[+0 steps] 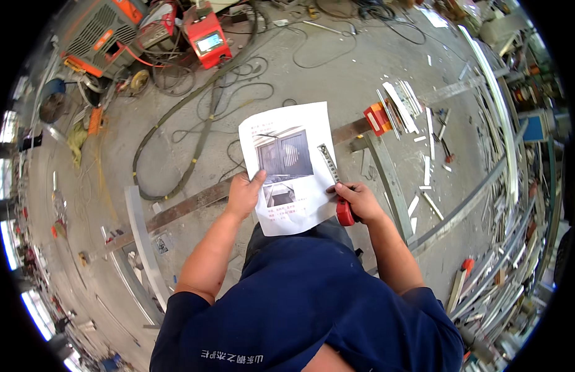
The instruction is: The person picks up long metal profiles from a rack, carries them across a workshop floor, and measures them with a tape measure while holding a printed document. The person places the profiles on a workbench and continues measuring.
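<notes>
A white printed sheet (287, 220) with two photos of a dark gate and some lines of text is held up in front of my body. My left hand (244, 193) pinches its left edge, thumb on the printed side. At the lower right edge is my right hand (357, 201), its fingers closed round a red tape measure (345, 212). A short length of the tape's blade (328, 162) sticks out and lies along the right side of the sheet. Whether the right fingers also grip the paper, I cannot tell.
Below the sheet runs a rusty metal beam (194, 201), with grey bars (389, 180) joining it. A red machine with a screen (207, 37) and cables (200, 118) occupy the upper left. White offcuts (404, 102) and long metal strips (495, 111) lie on the right.
</notes>
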The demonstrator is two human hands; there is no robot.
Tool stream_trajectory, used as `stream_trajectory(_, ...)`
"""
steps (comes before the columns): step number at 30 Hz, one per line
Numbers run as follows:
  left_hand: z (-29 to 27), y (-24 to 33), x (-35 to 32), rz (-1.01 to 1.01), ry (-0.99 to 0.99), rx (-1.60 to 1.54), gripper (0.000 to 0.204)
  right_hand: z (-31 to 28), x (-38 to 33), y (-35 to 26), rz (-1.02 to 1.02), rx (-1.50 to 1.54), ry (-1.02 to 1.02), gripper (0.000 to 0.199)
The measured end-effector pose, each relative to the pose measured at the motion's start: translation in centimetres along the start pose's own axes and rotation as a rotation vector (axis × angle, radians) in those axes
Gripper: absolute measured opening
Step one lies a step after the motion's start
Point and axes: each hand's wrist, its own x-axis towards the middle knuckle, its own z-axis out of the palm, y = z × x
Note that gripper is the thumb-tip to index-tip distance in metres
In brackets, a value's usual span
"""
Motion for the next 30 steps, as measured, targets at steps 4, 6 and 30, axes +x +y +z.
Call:
stream_trajectory(4,3.5,1.8,-0.9,0.085,0.137,0.021,0.037,-3.7,0.4,-2.3,-0.023,0.025,-0.105,0.031)
stream_trajectory(6,5.4,3.3,-1.5,0.108,0.221,-0.01,0.042,-5.2,0.0,-3.1,-0.006,0.04,-0.145,0.03)
stream_trajectory(30,6.9,9.3,-7.1,0.22,0.363,-0.126,0.041,-6.6,-4.2,-7.6,-0.19,0.126,-0.355,0.036)
